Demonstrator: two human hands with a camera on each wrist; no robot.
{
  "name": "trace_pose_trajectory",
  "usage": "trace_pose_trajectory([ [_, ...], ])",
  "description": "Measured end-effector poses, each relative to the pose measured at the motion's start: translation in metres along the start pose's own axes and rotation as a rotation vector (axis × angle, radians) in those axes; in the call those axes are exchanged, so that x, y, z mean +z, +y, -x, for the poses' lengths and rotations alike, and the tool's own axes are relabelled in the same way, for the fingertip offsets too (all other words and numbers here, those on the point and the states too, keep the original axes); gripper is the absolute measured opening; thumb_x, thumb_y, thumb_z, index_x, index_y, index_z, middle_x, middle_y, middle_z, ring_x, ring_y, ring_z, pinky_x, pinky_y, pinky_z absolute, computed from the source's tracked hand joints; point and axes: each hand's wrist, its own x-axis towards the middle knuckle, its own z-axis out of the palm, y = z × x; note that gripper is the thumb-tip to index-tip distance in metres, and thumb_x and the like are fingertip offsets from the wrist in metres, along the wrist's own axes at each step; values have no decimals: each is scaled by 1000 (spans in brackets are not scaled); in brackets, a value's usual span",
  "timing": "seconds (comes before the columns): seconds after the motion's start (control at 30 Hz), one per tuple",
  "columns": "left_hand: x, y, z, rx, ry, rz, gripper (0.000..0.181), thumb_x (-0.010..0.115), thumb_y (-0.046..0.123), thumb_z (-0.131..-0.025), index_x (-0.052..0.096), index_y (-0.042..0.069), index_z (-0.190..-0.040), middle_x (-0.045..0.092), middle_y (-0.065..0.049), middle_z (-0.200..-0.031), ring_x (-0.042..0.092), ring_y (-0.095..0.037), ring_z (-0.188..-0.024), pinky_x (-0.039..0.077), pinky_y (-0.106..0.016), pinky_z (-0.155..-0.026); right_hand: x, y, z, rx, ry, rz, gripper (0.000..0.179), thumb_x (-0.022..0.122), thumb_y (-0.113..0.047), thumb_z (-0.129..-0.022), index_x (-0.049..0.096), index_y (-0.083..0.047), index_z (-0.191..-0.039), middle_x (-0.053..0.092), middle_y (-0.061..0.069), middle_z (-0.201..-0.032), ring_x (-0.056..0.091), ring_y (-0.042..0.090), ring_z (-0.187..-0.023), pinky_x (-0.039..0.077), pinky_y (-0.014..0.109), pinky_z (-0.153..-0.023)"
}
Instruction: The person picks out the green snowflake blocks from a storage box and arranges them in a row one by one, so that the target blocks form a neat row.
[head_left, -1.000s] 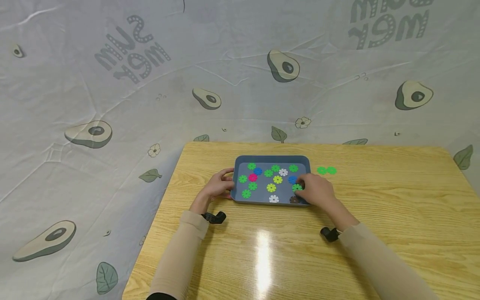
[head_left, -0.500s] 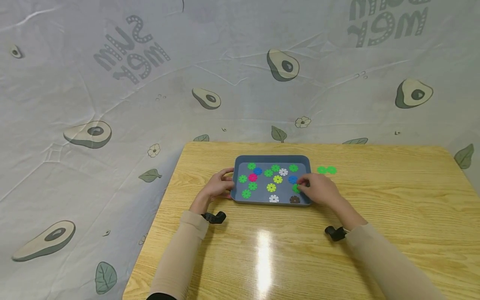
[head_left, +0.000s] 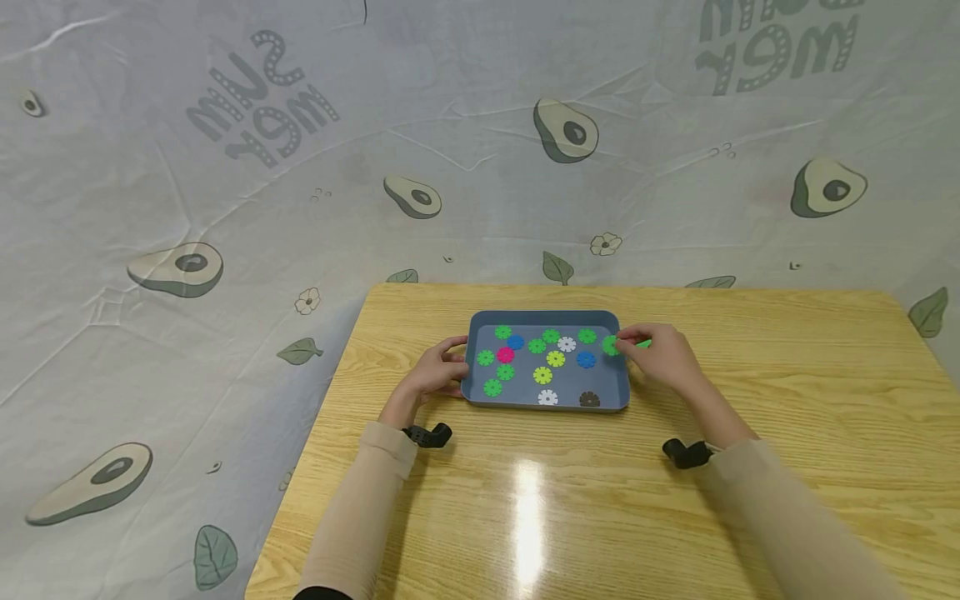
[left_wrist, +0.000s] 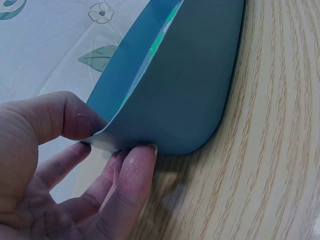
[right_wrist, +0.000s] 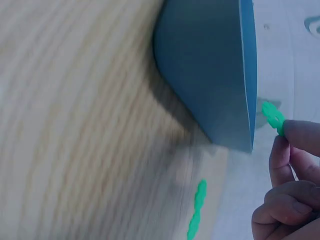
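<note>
A blue-grey tray (head_left: 547,407) sits on the table with several notched plastic discs lying flat in it: green, blue, white, yellow, pink and brown. My left hand (head_left: 435,368) holds the tray's left end; in the left wrist view the thumb is at the rim and fingertips touch the outside near the bottom. Between thumb and forefinger, my right hand (head_left: 663,358) pinches a green notched disc (right_wrist: 273,116) by its edge, raised near the tray's right wall. Two joined green discs (right_wrist: 197,210) lie on the table right of the tray, mostly hidden behind that hand in the head view.
The wooden table (head_left: 585,500) extends in front of the tray and to its right. A pale cloth (head_left: 465,150) printed with avocados hangs behind the table and along its left side. A black wrist camera (head_left: 686,454) is strapped to each wrist.
My right hand has picked up the green disc from the tray's right side and moved it up and right to the wall. The left hand has stayed on the tray.
</note>
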Motion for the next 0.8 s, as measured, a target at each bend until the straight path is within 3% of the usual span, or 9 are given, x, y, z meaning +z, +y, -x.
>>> trace_pose_trajectory([
  [0.23, 0, 1, 1, 7, -7, -6, 70, 65, 4, -95, 43, 21, -159, 56, -21, -125, 67, -24, -83, 63, -38, -66, -18, 20, -4, 62, 99, -2, 42, 59, -35, -107, 69, -1, -129, 66, 25, -122, 60, 43, -109, 51, 52, -81],
  [0.53, 0, 0, 0, 2, -6, -3, 70, 64, 4, -95, 43, 21, -159, 56, -20, -126, 68, -25, -85, 62, -36, -66, -34, 44, -4, 148, 194, -18, 45, 55, -34, -107, 67, 3, -131, 63, 29, -125, 58, 47, -112, 49, 57, -86],
  [0.8, 0, -1, -1, -5, 8, 10, 69, 65, 4, -94, 46, 22, -157, 57, -18, -123, 68, -25, -85, 62, -36, -64, -41, 72, -6, 293, 248, -82, 52, 53, -38, -106, 65, 4, -135, 64, 26, -126, 58, 41, -114, 49, 48, -88],
])
